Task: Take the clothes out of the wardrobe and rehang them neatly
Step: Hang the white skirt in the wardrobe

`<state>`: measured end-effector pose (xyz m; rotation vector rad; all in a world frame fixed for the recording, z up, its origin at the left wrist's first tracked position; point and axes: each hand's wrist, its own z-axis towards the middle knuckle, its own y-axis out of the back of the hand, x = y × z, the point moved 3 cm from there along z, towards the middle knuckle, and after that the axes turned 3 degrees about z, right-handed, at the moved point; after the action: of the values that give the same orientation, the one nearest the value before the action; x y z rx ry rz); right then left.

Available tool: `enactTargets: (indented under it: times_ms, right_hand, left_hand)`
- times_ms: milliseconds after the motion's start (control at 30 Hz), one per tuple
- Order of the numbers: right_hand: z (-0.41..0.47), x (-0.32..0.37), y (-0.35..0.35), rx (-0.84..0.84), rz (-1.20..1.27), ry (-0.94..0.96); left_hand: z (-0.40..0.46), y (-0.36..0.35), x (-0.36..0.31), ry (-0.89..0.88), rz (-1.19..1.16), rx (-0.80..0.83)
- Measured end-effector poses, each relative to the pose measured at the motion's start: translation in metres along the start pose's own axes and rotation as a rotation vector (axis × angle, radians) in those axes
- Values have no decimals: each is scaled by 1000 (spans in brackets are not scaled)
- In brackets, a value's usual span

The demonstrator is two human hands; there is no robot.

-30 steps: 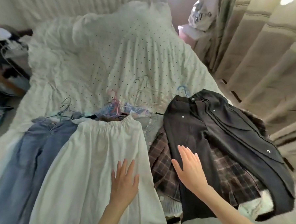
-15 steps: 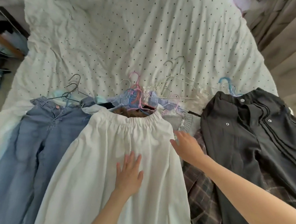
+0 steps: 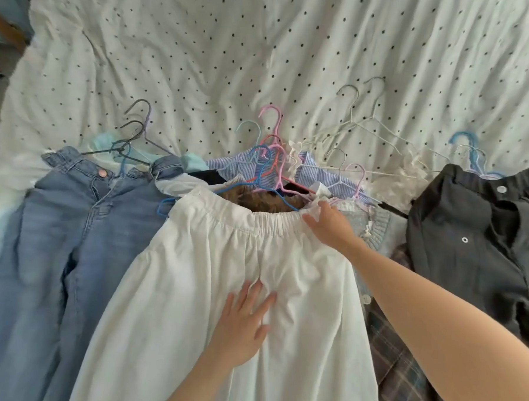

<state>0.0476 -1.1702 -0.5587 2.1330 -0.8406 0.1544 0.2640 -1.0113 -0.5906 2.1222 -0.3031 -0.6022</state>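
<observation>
A bed (image 3: 279,46) with a dotted white cover carries a row of clothes along its near edge. A white skirt (image 3: 201,295) lies in the middle, with blue jeans (image 3: 60,241) beside it toward the left edge and a dark shirt (image 3: 474,250) toward the right edge. A tangle of hangers (image 3: 273,157) (pink, blue, white and grey) sits just beyond the waistbands. The left hand (image 3: 245,327) rests flat on the skirt, fingers spread, gripping nothing. The right hand (image 3: 329,224) pinches the right end of the skirt's gathered waistband.
</observation>
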Motion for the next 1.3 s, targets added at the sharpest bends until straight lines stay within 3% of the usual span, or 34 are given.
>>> enactTargets:
  times_ms: [167,267,433,567,700,867,1100,1300]
  right_hand:
    - [-14,1,-2,51,112,-95]
    - [-38,-5,0,-35,167,-62]
    - [-101,-29,29,-202,234,-15]
    - [-177,-84,59,-357,296,-77]
    - [-266,-150,76,-476,426,-168]
    - [-391,-233,79,-659,680,-196]
    - [-579,-360,25,-905,944,-411]
    - [-740,-414,-31,-1262,960,-556]
  left_hand:
    - [2,19,8,19,-43,103]
    - [1,37,5,-44,-77,44]
    - [-9,84,-12,-62,-267,-317]
    - [-31,140,-60,-113,-258,-652]
    - [-46,176,-109,-179,-178,-791]
    - [-56,179,-177,-171,-66,-607]
    - [-124,147,-342,-565,-133,-469]
    - [-201,104,-484,-898,-266,-379]
